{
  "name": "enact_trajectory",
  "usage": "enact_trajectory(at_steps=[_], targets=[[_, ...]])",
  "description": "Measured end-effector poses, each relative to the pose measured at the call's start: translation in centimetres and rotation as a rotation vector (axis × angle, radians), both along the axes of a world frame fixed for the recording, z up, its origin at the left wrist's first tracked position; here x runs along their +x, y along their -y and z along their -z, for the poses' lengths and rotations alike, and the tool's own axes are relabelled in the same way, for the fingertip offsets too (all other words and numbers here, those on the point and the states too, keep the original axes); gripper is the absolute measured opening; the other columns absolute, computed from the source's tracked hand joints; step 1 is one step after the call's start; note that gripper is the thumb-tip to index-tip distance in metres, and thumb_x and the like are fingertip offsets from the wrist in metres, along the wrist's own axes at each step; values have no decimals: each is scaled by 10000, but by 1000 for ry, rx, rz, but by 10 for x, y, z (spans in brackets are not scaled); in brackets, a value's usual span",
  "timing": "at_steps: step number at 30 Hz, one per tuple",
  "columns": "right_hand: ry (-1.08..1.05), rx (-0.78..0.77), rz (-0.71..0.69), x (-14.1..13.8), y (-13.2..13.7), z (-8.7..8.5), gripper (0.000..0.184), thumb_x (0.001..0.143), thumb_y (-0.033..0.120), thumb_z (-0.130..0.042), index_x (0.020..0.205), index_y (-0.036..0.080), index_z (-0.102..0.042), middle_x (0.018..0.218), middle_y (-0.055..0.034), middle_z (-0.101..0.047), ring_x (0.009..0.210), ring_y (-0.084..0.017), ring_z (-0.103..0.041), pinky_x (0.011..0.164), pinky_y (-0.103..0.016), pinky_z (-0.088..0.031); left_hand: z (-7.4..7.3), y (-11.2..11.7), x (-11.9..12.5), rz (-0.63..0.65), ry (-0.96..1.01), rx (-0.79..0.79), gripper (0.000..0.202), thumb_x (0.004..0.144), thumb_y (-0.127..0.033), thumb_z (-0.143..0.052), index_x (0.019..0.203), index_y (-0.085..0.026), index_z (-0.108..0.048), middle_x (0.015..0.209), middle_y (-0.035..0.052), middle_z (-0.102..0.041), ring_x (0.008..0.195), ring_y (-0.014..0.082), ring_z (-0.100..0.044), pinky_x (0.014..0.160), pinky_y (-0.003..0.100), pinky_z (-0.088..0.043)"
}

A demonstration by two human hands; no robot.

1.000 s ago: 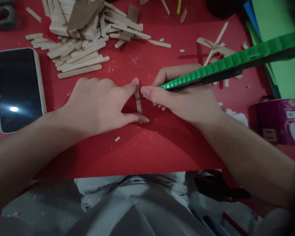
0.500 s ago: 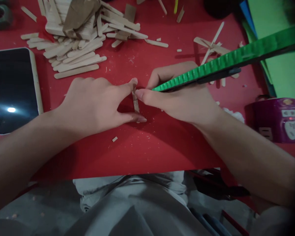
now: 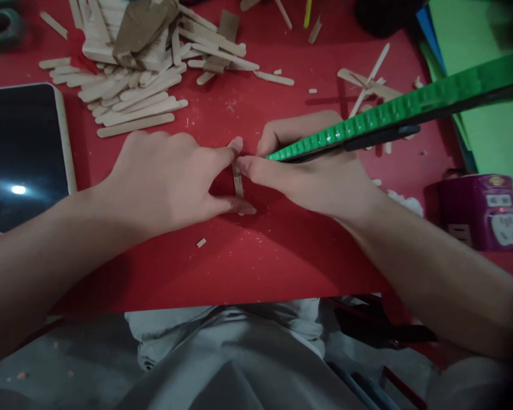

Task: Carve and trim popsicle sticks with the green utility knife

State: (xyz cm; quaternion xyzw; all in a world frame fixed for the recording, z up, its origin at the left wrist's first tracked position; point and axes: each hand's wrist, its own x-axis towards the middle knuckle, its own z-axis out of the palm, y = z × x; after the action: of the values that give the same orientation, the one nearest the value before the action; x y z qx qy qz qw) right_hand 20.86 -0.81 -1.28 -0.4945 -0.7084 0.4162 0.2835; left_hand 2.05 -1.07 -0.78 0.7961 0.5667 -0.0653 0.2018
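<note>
A short wooden stick piece (image 3: 238, 183) lies on the red table (image 3: 260, 262). My left hand (image 3: 166, 176) pins it between forefinger tip and thumb tip, fingers pressed down. My right hand (image 3: 320, 171) is wrapped round a green ridged utility knife (image 3: 393, 114), whose tip rests at the stick's upper end; the knife's handle runs up and to the right. The blade itself is hidden by my fingers.
A heap of wooden sticks (image 3: 141, 68) with a cardboard scrap lies at the back left. A dark phone (image 3: 23, 151) is at the left. Glued sticks (image 3: 370, 80) sit at the back right, green and blue sheets (image 3: 474, 45) beyond. A purple box (image 3: 483, 210) stands right.
My right hand and the knife tip have shifted slightly left along the stick. My left hand keeps its hold on the stick.
</note>
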Motion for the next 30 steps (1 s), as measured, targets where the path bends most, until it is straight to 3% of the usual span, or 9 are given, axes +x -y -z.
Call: enact_trajectory(at_steps=[4,10,19,30], targets=[[20,-13,-3,1,0,-1,319,784,238,-710,550,217,-495,551,27,-525,598,-131,-540,497,-274,-365,0,-2,0,21,-23,8,893,629,-903,-486,1280,-310,-635,1030,59,-697,1316,482,-467,966,545,-448],[23,13,-9,2,-1,-1,341,782,234,-714,535,218,-479,535,32,-507,577,-126,-524,485,-276,-341,-1,-3,2,64,-49,43,864,631,-918,-452,1097,-236,-707,808,81,-649,1166,511,-566,921,636,-430],[40,16,-1,2,0,-2,348,779,226,-721,532,218,-476,527,35,-504,560,-122,-512,481,-281,-333,-3,-4,2,61,-51,2,863,649,-901,-463,1153,-236,-686,1014,75,-682,1307,491,-475,1003,564,-434],[21,45,3,4,-1,0,351,759,196,-737,527,206,-474,504,56,-435,501,-92,-420,468,-277,-278,8,-7,-4,154,174,12,799,790,-791,-333,1314,-245,-585,1145,48,-671,1420,540,-281,1050,707,-336]])
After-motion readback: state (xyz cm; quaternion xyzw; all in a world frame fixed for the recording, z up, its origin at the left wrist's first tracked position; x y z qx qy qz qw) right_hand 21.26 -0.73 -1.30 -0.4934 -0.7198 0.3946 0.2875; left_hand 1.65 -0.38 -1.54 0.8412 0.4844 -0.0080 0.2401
